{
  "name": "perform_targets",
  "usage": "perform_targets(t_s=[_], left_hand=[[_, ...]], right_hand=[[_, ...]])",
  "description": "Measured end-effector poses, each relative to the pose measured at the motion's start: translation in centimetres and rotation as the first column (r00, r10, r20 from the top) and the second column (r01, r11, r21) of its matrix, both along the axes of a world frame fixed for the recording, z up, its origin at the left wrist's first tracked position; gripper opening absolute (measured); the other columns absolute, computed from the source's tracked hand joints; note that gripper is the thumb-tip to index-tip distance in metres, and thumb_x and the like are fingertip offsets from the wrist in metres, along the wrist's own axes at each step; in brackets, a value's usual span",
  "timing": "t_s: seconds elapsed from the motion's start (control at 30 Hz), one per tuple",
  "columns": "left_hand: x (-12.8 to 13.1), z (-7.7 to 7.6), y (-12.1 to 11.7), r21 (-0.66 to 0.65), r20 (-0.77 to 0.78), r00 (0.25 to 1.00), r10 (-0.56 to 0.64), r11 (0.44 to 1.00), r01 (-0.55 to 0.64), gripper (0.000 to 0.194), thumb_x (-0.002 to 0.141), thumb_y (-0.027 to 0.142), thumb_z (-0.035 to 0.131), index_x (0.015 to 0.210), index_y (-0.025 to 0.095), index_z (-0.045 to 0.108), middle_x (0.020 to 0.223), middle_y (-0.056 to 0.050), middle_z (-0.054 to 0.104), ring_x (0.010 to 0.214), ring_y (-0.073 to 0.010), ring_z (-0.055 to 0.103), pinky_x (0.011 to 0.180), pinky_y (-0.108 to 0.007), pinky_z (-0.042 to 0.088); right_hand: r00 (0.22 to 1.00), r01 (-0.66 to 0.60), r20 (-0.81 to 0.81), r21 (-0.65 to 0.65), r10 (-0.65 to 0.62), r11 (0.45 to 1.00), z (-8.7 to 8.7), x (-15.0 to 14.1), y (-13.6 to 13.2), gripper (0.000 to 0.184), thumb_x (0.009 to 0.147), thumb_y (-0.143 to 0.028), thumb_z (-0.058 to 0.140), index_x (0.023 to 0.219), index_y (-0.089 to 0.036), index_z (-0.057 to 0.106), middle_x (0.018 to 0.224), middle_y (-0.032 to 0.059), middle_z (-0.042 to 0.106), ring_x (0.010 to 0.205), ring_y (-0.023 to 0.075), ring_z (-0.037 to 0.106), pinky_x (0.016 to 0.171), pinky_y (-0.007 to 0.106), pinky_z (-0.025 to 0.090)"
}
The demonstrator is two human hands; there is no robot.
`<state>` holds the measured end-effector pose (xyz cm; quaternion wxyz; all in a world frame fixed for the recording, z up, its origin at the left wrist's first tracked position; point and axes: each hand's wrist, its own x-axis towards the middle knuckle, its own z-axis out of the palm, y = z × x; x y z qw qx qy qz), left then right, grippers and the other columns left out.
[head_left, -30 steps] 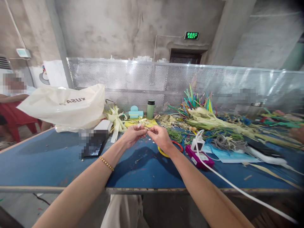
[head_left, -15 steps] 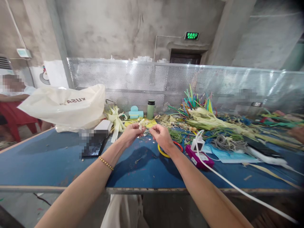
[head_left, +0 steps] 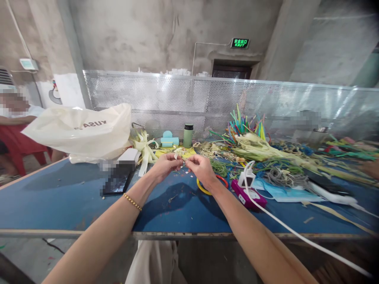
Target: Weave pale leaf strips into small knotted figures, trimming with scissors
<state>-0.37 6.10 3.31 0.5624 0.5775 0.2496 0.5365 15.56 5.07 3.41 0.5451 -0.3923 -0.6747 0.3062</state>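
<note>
My left hand (head_left: 166, 166), with a beaded bracelet at the wrist, is closed in a pinch above the blue table. A small pale strip, seemingly corn husk (head_left: 178, 152), stands up from its fingertips. My right hand (head_left: 200, 167) is pinched too, its fingertips almost meeting the left ones. What lies between the right fingers is too small to make out. Just behind the hands is a yellow sheet (head_left: 191, 151) with scraps on it. A bunch of pale husks (head_left: 145, 148) lies left of my left hand. Under my right wrist are a yellow ring (head_left: 202, 188) and a red one.
A white plastic bag (head_left: 79, 134) and a dark phone (head_left: 118, 181) are on the left. A green bottle (head_left: 188, 136) stands behind. To the right are a purple power socket (head_left: 248, 196) with a white cable, a blue mask (head_left: 291, 194), cords and husks. A person sits far left.
My right fingertips have come closer to the left ones. The pale strip in my left hand has tilted and shows less length.
</note>
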Motion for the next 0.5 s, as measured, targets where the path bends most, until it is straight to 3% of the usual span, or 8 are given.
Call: perform_targets(t_s=[0.17, 0.27, 0.4, 0.5], left_hand=[[0.09, -0.14, 0.14, 0.058, -0.014, 0.999, 0.047, 0.997, -0.046, 0.025, 0.06, 0.027, 0.08, 0.06, 0.012, 0.06, 0.056, 0.0, 0.057, 0.052, -0.0083, 0.048, 0.056, -0.025, 0.035], [-0.02, -0.15, 0.25, 0.125, -0.107, 0.99, 0.097, 0.989, -0.083, 0.023, 0.065, 0.028, 0.075, 0.06, 0.012, 0.059, 0.054, 0.001, 0.055, 0.051, -0.0084, 0.047, 0.055, -0.025, 0.034], [-0.25, -0.04, 0.29, 0.217, -0.26, 0.949, 0.179, 0.969, -0.123, 0.02, 0.07, 0.028, 0.068, 0.06, 0.014, 0.058, 0.051, 0.001, 0.054, 0.05, -0.0093, 0.046, 0.054, -0.025, 0.034], [-0.35, 0.09, 0.2, 0.227, -0.311, 0.939, 0.149, 0.971, -0.079, 0.021, 0.071, 0.028, 0.064, 0.058, 0.015, 0.055, 0.051, 0.001, 0.053, 0.05, -0.0096, 0.045, 0.055, -0.025, 0.034]], right_hand=[[1.0, 0.001, 0.02, -0.004, -0.001, 1.0, -0.09, -0.11, -0.06, 0.02, 0.071, -0.035, 0.062, 0.068, -0.016, 0.06, 0.059, 0.0004, 0.061, 0.048, 0.0113, 0.051, 0.047, 0.023, 0.04], [0.997, 0.007, 0.072, 0.01, -0.008, 1.0, -0.12, 0.0, -0.02, 0.02, 0.073, -0.035, 0.06, 0.067, -0.016, 0.061, 0.06, 0.0011, 0.062, 0.048, 0.0119, 0.052, 0.046, 0.023, 0.041], [0.978, 0.088, 0.179, 0.118, -0.108, 0.989, -0.15, 0.2, 0.23, 0.014, 0.07, -0.028, 0.058, 0.063, -0.017, 0.061, 0.053, -0.001, 0.057, 0.047, 0.0123, 0.052, 0.049, 0.023, 0.041], [0.969, 0.13, 0.186, 0.178, -0.163, 0.976, -0.13, 0.31, 0.41, 0.01, 0.068, -0.025, 0.057, 0.064, -0.017, 0.061, 0.052, -0.0008, 0.057, 0.049, 0.0128, 0.053, 0.051, 0.023, 0.042]])
